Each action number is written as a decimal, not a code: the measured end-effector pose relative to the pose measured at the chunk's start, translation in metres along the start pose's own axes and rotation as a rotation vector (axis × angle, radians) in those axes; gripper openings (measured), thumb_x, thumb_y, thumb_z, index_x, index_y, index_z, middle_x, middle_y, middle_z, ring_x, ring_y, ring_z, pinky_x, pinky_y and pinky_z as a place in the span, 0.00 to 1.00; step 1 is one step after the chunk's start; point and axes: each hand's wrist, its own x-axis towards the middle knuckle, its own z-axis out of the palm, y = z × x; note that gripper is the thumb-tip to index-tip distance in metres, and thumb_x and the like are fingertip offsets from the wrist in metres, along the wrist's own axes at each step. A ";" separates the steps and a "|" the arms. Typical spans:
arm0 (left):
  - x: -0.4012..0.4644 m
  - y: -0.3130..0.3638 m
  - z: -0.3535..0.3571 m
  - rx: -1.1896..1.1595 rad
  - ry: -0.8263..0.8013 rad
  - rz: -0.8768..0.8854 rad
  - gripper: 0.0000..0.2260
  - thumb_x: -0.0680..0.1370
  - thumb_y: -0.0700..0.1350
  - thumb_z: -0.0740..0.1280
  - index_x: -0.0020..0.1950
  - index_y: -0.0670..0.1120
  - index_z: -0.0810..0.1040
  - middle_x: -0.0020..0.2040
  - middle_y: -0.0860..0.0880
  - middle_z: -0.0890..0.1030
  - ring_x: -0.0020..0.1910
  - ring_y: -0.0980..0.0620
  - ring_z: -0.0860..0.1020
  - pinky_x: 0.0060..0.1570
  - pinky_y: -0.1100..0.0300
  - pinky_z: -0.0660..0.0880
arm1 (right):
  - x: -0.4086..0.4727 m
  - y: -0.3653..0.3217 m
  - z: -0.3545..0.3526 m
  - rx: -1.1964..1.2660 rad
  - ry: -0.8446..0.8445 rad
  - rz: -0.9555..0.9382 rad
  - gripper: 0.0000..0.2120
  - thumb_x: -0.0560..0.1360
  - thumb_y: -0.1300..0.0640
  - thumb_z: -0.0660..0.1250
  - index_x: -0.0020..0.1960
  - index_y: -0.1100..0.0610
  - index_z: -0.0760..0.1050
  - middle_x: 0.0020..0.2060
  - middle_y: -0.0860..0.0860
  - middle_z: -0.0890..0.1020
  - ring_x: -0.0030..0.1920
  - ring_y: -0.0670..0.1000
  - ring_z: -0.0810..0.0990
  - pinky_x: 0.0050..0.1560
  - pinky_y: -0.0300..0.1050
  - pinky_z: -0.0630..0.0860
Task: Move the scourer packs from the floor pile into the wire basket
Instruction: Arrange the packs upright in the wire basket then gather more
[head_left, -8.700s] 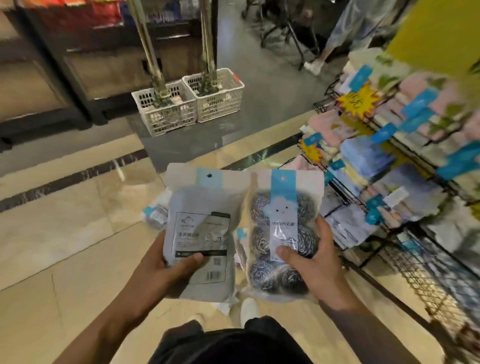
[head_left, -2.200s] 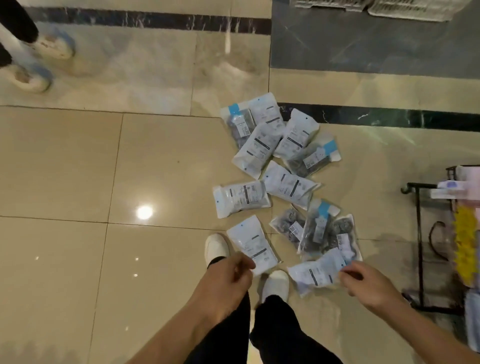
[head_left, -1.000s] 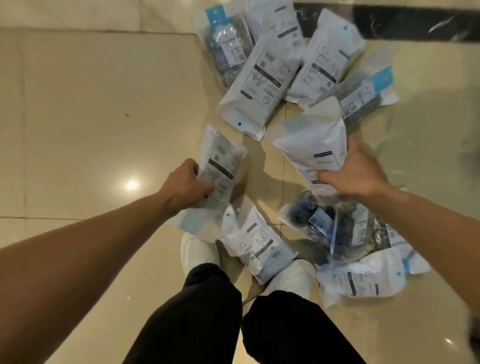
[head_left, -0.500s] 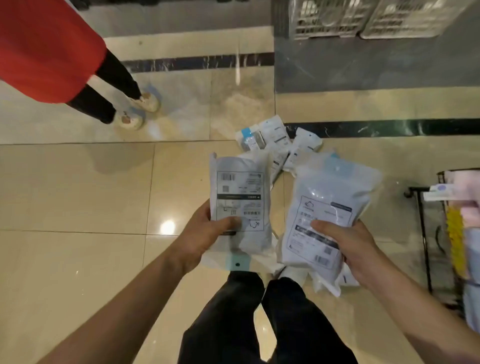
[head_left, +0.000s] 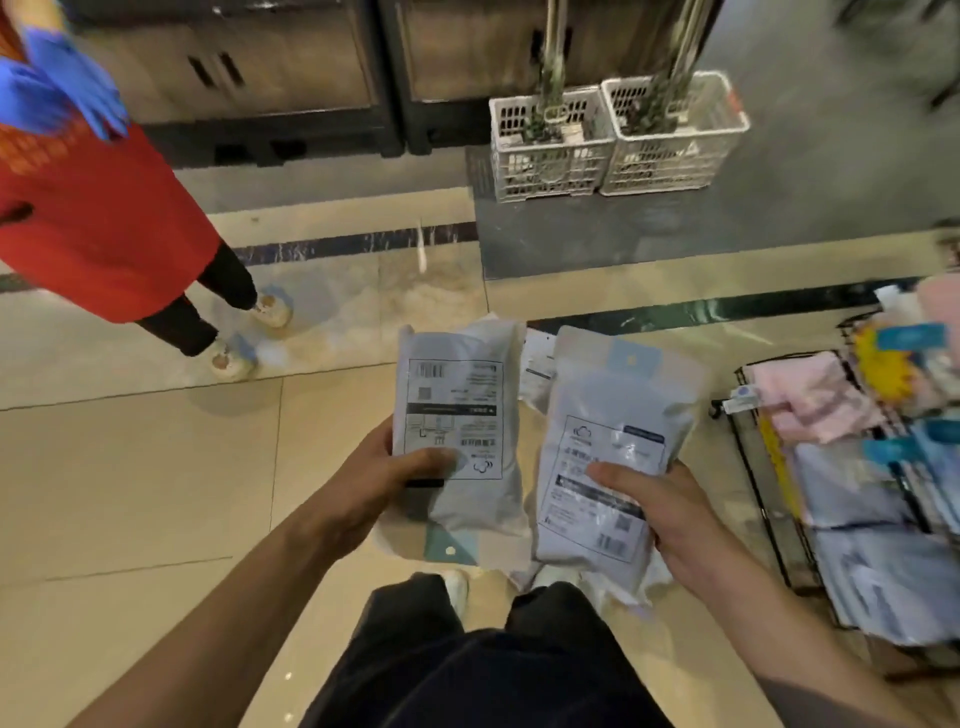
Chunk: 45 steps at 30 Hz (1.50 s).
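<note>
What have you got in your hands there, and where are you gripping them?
Two scourer packs, one per hand. The left hand grips the left pack by its lower left edge; the right hand grips the right pack by its lower right side, thumb across the label.

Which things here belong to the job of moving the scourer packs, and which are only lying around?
For the job:
- left hand, holding a pack
- right hand, holding a second pack
- wire rack on the right

Not for the job:
- two white plastic crates
- cloths on the rack
- passer-by in red
- dark cabinets
</note>
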 end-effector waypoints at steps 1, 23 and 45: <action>0.004 0.002 -0.001 0.033 -0.052 0.007 0.20 0.75 0.42 0.74 0.67 0.48 0.76 0.59 0.49 0.87 0.57 0.47 0.86 0.56 0.52 0.83 | -0.010 0.004 -0.002 0.026 0.020 -0.001 0.16 0.73 0.64 0.79 0.58 0.54 0.84 0.49 0.53 0.90 0.50 0.58 0.90 0.59 0.60 0.84; -0.045 -0.016 0.195 0.437 -0.896 -0.053 0.20 0.74 0.34 0.75 0.63 0.48 0.78 0.54 0.44 0.88 0.51 0.46 0.88 0.44 0.57 0.86 | -0.267 0.184 -0.084 0.582 0.621 -0.097 0.20 0.72 0.62 0.79 0.63 0.53 0.83 0.55 0.53 0.90 0.55 0.57 0.89 0.61 0.59 0.83; -0.200 -0.137 0.596 0.578 -1.026 -0.176 0.35 0.60 0.49 0.80 0.68 0.50 0.79 0.60 0.44 0.87 0.59 0.41 0.86 0.64 0.37 0.79 | -0.470 0.374 -0.369 0.933 0.875 -0.084 0.21 0.71 0.60 0.76 0.64 0.55 0.81 0.54 0.56 0.89 0.53 0.59 0.89 0.59 0.63 0.83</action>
